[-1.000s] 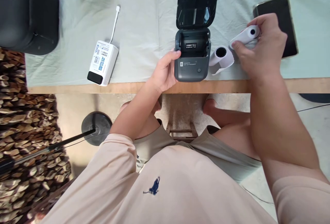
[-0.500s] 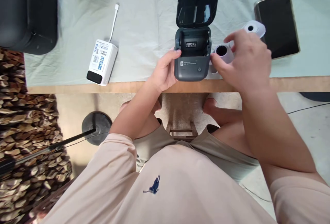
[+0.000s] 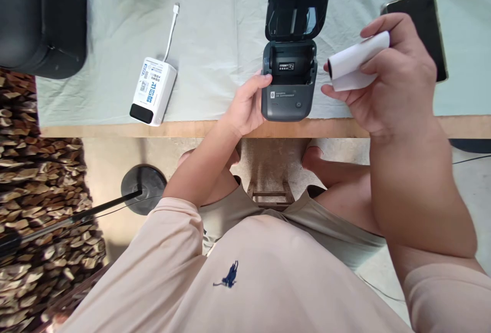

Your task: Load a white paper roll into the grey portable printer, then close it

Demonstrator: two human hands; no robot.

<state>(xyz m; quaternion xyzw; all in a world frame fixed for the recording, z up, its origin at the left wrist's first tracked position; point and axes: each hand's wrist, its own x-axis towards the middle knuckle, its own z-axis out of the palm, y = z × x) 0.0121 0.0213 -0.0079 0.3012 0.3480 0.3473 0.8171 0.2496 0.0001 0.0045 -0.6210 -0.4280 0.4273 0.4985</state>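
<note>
My left hand [image 3: 247, 105] is half-curling around the left side of the dark grey printer [image 3: 286, 105], gripping it with the thumb resting on its rim; the lid [image 3: 297, 8] is standing open at twelve o'clock. At the printer's three o'clock, my right hand [image 3: 399, 80] is holding a white paper roll [image 3: 358, 59], fingers partly closed around it. A phone [image 3: 427, 23] is lying at that hand's one o'clock, and a white power bank [image 3: 155, 85] is lying at the printer's nine o'clock.

I'm getting a bright, softly lit feed: pale cloth [image 3: 207, 67] evenly lit, a faint shadow along the right side of the white device [image 3: 153, 91], glare inside the open lid [image 3: 310, 20], the woodpile [image 3: 42, 195] smeary at left.
</note>
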